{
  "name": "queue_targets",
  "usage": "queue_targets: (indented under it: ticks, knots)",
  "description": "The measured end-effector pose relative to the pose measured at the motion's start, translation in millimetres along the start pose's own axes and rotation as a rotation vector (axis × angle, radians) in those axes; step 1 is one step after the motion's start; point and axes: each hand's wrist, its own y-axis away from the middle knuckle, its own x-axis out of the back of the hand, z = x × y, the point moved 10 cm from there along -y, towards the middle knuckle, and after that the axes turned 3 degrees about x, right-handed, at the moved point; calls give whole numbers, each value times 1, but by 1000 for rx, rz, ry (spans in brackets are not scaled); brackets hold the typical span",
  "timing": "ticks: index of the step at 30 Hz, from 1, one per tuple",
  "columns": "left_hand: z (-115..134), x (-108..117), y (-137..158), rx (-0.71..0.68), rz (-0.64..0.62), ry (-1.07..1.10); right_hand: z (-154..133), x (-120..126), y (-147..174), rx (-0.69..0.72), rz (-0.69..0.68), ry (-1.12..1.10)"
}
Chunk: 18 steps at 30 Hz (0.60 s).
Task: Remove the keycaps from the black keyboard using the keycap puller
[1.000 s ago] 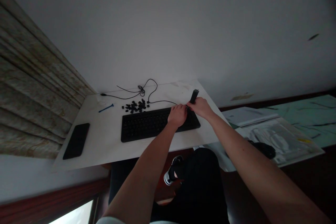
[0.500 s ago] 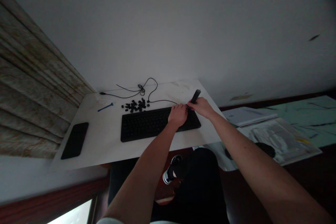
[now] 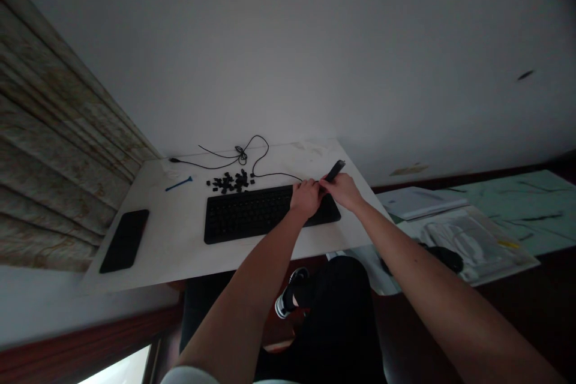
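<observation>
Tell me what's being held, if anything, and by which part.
The right hand holds a dark stick-like object near its lower end; the left hand is over the keyboard, its grip unclear.

Left hand (image 3: pixel 306 198) and right hand (image 3: pixel 344 191) meet over keyboard (image 3: pixel 245 217)

Right of the frame's center, the right hand grips a dark brush-like tool (image 3: pixel 335 170) slanting upward; the left hand sits beside it. Loose black keycaps (image 3: pixel 231 182) lie behind the keyboard's left half. At frame left, a blue stick (image 3: pixel 179 183) and black slab (image 3: pixel 125 241) lie on the table (image 3: pixel 177 225).
</observation>
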Motion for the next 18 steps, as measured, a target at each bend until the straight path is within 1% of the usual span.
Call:
queue_targets:
  ticks: [4,7,11,13,15,16,18]
  knots:
    - [-2,-1,1,-8,10,11,-11,-2,1,49,5,106]
    - [-3,-1,2,-3,13,10,-17,1,2,50,4,135]
    - [0,-4,1,-19,1,-15,-41,23,-11,64,24,84]
    - [2,-5,1,-33,-7,-15,-54,33,-24,68,-7,62]
    - [0,-3,2,-19,-2,6,-58,42,-34,38,-22,-31]
    - [-1,-1,2,-3,5,26,-55,45,-37,15,-13,-121]
    - [-5,3,3,25,31,73,-41,50,-35,-47,43,-348]
